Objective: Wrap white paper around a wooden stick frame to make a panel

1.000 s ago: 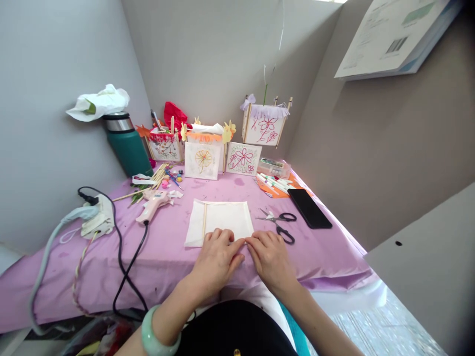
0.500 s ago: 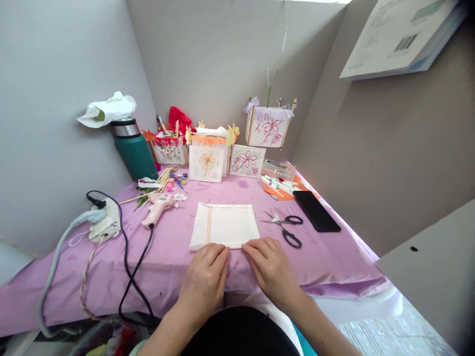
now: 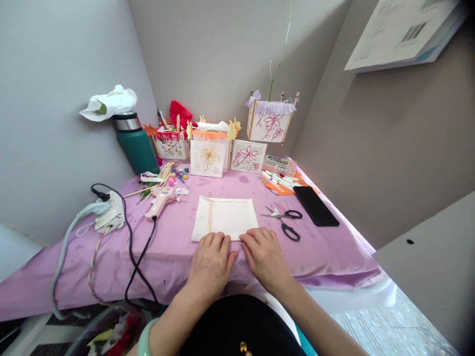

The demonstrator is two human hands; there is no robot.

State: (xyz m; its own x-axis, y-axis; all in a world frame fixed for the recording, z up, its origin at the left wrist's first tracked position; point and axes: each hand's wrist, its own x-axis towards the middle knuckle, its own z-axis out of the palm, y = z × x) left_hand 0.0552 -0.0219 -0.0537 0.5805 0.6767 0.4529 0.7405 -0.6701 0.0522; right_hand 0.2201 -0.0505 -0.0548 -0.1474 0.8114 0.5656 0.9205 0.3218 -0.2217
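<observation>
A white sheet (image 3: 235, 217) lies flat on the table before me, with thin wooden sticks along its edges. One stick (image 3: 210, 216) crosses it near the left side, leaving a strip of sheet beyond. My left hand (image 3: 211, 262) rests its fingers on the near edge, the thumb held apart to the right. My right hand (image 3: 265, 254) has fingers and thumb together at the near right corner, closed on the folded edge. The fingers hide part of that edge. Black-handled scissors (image 3: 285, 221) lie spread to the right of the sheet.
A pink glue gun (image 3: 161, 201) with its cord lies left, near a power strip (image 3: 111, 212). Behind stand a green bottle (image 3: 137, 148), decorated boxes (image 3: 171, 146) and embroidered panels (image 3: 248, 156). Markers (image 3: 278, 182) and a black phone (image 3: 315, 206) lie right.
My left hand's thumb has moved away from the sheet's edge, and its fingers have spread over it. My right hand stays at the near edge. The view has tilted slightly down.
</observation>
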